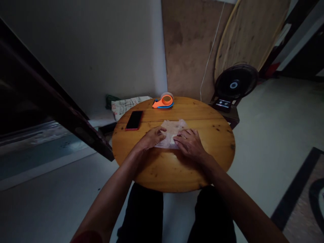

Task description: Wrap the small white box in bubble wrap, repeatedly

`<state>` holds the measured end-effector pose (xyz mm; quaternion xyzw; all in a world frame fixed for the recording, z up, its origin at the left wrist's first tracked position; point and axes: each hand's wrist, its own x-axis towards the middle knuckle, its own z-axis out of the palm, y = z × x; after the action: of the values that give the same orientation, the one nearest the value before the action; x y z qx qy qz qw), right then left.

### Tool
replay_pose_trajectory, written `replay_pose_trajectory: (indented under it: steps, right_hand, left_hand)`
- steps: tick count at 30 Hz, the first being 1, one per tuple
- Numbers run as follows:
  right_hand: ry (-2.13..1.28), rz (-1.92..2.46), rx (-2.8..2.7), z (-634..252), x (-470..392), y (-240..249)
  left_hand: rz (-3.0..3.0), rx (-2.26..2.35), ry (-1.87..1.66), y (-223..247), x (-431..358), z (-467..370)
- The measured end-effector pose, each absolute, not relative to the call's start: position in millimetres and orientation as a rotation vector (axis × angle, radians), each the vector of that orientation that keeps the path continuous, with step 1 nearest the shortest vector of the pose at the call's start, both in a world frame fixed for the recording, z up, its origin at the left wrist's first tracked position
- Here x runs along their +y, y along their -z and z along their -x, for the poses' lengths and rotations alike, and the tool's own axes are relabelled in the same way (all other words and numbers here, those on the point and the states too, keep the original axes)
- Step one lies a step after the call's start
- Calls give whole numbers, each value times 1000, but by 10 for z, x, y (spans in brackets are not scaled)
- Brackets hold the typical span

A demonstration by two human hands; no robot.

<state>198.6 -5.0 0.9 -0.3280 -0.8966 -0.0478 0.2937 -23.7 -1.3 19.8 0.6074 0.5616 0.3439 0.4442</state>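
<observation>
A crinkled sheet of clear bubble wrap (172, 126) lies on the round wooden table (157, 172) in front of me. At its left edge is my left hand (153, 137), its fingers curved and apart, with thumb and forefinger not meeting. My right hand (189, 141) rests on the right part of the wrap, fingers bent down and closed on it. By those fingertips shows a small whitish patch (172, 139); whether it is a separate item or folded wrap is unclear.
An orange and blue tape dispenser (164, 101) with a roll of tape stands at the table's far edge. A phone (134, 120) lies at the back left. Beyond the table, a black fan (236, 82) stands at the right, with a lit device (222, 104) before it.
</observation>
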Motion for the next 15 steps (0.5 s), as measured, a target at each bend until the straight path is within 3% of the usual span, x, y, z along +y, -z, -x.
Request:
replay_pose_trajectory:
  steps: [8,15]
  right_hand:
    - [196,869,-2394,-1972,-52,33]
    - [235,849,-2396,-1970,-41,53]
  left_hand:
    - [-1573,1659,-758,-32,-2,138]
    - [-1630,1834,-732,-239,-135,308]
